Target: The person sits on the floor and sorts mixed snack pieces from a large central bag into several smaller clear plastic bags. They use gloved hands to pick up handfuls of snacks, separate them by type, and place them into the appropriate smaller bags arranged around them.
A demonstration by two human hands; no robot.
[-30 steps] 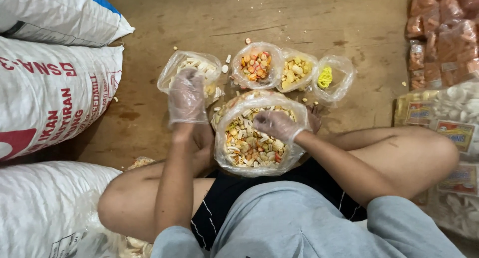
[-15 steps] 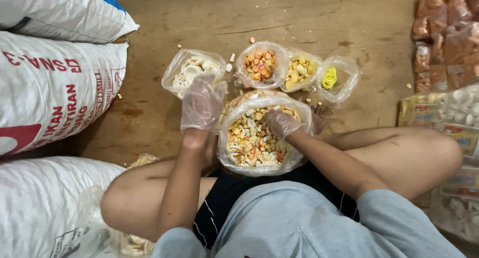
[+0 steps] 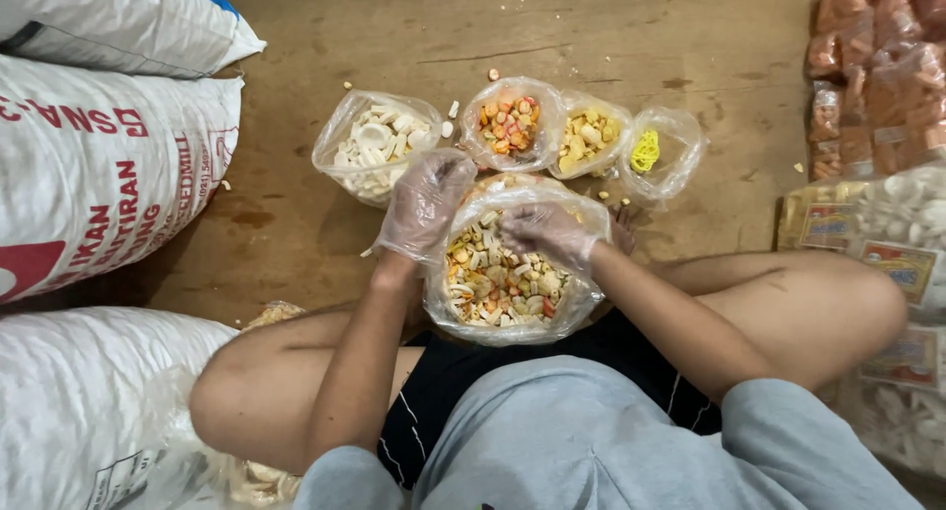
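Gloved right hand [image 3: 548,231] seemingly closed on mixed crackers inside big bag [image 3: 473,313]; left hand [image 3: 426,203] open above.

Five clear plastic bags [image 3: 512,273] of snack pieces, three white sacks [image 3: 99,175], two gloved hands [image 3: 426,203]

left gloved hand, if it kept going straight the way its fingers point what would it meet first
Probably the clear plastic bag of white ring-shaped crackers: the left gloved hand points up and away toward the row of small bags, though its height above the floor is unclear.
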